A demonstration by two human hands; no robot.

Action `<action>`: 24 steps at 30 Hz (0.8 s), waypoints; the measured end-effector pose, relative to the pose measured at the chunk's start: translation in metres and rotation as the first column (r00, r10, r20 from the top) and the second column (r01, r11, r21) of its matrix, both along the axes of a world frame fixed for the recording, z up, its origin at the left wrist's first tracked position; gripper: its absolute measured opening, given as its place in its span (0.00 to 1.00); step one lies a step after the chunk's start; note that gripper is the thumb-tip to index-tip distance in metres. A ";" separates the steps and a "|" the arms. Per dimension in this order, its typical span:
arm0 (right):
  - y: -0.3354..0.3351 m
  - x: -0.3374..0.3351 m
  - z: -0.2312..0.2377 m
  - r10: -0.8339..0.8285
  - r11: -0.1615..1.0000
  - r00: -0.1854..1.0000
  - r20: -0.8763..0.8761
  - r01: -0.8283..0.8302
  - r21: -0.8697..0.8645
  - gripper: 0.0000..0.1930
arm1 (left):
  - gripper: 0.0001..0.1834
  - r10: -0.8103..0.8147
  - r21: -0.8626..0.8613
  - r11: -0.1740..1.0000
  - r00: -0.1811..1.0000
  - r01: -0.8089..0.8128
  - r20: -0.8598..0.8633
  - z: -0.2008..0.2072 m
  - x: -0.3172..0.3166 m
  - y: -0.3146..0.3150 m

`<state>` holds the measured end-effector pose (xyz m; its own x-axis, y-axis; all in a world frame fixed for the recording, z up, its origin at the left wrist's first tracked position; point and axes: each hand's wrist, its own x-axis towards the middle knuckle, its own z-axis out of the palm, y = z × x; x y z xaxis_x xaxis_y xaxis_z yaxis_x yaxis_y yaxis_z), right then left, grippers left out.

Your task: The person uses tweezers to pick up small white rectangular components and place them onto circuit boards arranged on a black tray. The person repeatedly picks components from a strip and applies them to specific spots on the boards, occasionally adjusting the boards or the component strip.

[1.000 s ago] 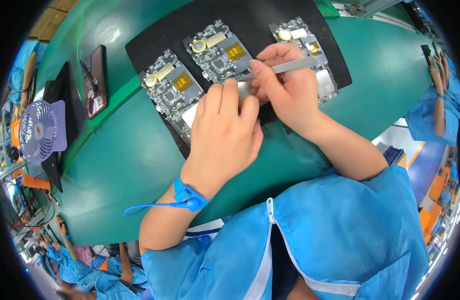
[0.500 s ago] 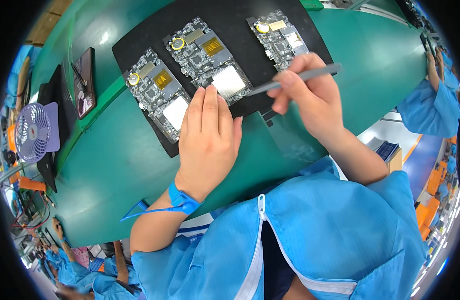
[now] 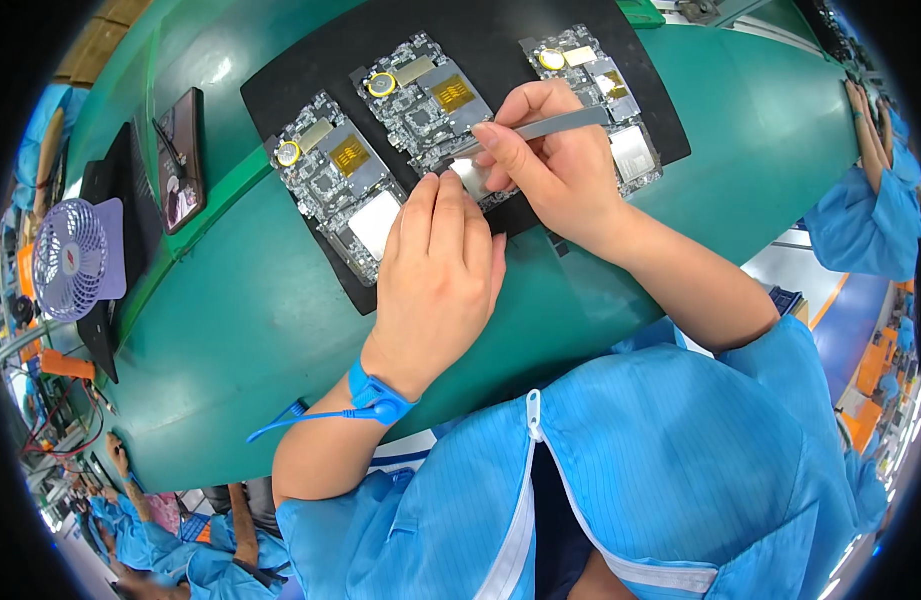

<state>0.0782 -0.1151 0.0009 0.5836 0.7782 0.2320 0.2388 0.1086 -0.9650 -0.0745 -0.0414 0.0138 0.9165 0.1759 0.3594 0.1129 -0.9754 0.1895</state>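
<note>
Right hand (image 3: 565, 180) shifted left, pinching tweezers (image 3: 572, 121); left hand (image 3: 435, 275), fingers together, at middle board (image 3: 410, 113) edge; gap rightward.

My tweezers (image 3: 570, 122) are grey over the black mat (image 3: 490, 45); on the mat, 3 circuit boards (image 3: 417, 112), speckled grey; left of the mat, a lilac fan (image 3: 72, 260).

Holds left hand (image 3: 435, 280) palm down, fingers (image 3: 446, 215) extended and close together. Pinches with right hand (image 3: 560, 175), thumb (image 3: 512, 156) opposed to forefinger (image 3: 530, 98). Extends both forearms (image 3: 690, 275) forward and inward, elbows (image 3: 755, 322) bent.
</note>
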 end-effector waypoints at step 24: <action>-0.103 0.013 0.025 -0.219 0.953 0.908 -0.358 0.121 -0.278 0.10 | 0.19 -0.409 -0.149 0.901 0.912 0.407 0.024 0.001 -0.005 -0.036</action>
